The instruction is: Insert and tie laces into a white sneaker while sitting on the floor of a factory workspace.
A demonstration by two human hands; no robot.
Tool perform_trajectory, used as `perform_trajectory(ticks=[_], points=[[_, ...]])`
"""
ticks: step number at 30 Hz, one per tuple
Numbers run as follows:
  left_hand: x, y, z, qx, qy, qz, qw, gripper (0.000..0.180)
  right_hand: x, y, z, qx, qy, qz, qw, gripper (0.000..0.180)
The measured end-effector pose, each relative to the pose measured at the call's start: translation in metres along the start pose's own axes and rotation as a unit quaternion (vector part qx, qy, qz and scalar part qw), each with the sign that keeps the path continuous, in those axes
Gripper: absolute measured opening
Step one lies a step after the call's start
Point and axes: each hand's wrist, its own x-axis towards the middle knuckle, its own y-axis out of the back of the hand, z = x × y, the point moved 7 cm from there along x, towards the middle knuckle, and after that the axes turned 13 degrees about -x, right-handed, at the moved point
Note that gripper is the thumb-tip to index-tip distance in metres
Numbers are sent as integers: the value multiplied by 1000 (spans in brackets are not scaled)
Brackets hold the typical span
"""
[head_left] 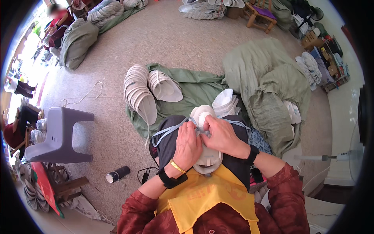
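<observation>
On the lap, a white mask (pixel 206 156) lies lengthwise away from the body; left hand (pixel 188 145) and right hand (pixel 222 136) both pinch its far end, strap (pixel 171 129) trailing left.

Both hands cover much of the white cup mask (pixel 207 160) on the lap.

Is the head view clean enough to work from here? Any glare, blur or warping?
Head view: both hands, left hand and right hand, and the white mask are sharp and evenly lit; glare blows out the upper-left edge; fisheye bends the floor toward a black rim.
</observation>
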Motion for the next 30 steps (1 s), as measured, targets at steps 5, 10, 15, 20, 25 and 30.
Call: perform_trajectory(ticks=[5, 10, 15, 20, 25, 30], points=[[0, -3, 4, 6, -27, -16, 999, 31, 3, -6, 3, 44, -8, -4, 999, 21], [2, -6, -1, 5, -43, -28, 999, 33, -2, -8, 0, 42, -24, -9, 999, 21], [1, -5, -2, 4, -23, -28, 999, 34, -5, -8, -2, 34, -31, 5, 999, 21], [-2, -3, 2, -13, -47, -19, 999, 33, -13, -5, -8, 26, -20, 46, 998, 20], [-1, -2, 2, -20, -51, -30, 998, 32, -28, -3, -17, 4, -1, 95, 995, 16], [0, -2, 3, -16, -61, -32, 998, 30, -38, 7, -28, -68, 54, 152, 985, 15]])
